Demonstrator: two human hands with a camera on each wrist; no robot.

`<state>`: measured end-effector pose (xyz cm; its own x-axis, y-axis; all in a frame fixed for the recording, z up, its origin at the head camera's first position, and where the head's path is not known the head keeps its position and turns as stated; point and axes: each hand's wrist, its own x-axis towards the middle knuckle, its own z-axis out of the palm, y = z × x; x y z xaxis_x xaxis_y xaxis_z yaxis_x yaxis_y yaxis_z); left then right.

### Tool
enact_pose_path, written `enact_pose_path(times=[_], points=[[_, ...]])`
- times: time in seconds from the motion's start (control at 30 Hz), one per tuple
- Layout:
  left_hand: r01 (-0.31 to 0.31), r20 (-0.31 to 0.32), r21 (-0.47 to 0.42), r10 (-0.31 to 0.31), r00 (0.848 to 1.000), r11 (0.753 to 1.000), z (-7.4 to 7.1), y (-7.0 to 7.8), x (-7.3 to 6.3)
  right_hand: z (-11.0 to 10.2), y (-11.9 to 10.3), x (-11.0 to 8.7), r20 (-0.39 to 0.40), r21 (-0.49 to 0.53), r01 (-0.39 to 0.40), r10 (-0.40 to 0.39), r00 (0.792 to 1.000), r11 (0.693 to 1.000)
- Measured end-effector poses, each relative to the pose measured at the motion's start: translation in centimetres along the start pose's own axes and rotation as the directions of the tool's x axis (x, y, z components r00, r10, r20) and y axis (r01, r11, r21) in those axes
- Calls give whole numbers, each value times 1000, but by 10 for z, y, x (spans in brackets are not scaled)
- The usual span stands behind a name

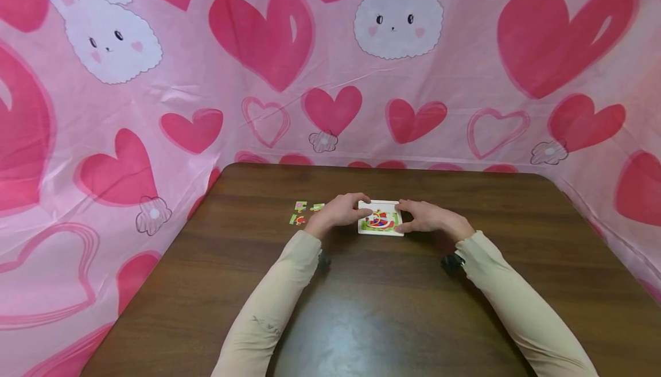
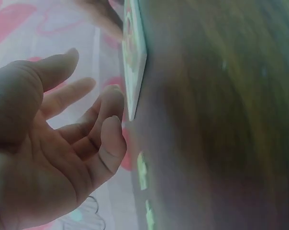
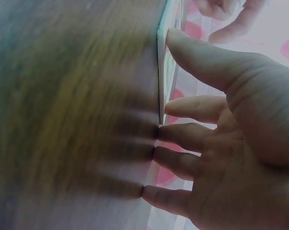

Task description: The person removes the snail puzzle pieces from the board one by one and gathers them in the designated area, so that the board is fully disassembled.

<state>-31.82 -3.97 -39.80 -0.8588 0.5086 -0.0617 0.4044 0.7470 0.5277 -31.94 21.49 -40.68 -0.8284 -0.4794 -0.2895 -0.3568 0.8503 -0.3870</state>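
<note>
A small jigsaw puzzle tray [image 1: 383,205] with a white frame lies flat on the table, a colourful picture filling its lower part and a pale area showing at the top. My left hand [image 1: 341,209] hovers at the tray's left side; in the left wrist view its fingers [image 2: 114,100] are loosely bent with nothing between them. On the other side my right hand [image 1: 428,216] touches the tray, its thumb [image 3: 192,52] on the near corner and its forefinger at the right edge. The remaining right fingers [image 3: 175,160] rest their tips on the tabletop.
Several loose puzzle pieces [image 1: 300,206] lie on the brown wooden table [image 1: 361,308] left of the tray, partly behind the left hand. A pink cloth [image 1: 356,67] with hearts and rabbits hangs behind the table and along its sides.
</note>
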Motion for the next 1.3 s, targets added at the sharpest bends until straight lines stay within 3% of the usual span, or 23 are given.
enact_pose_path(times=[0.2,0.4,0.7,1.3], points=[[27,32,-32,-26,999,999,8,5,10,-1,0,1,7,7,2,-2,1000,1000],[17,53,-22,-16,998,1000,14,9,18,-1,0,2,5,8,15,-15,1000,1000],[100,108,54,-105,989,994,20,13,30,-1,1,2,-3,1,25,-25,1000,1000],[111,123,105,-124,985,988,22,19,35,-1,0,0,-9,-6,43,-43,999,999]])
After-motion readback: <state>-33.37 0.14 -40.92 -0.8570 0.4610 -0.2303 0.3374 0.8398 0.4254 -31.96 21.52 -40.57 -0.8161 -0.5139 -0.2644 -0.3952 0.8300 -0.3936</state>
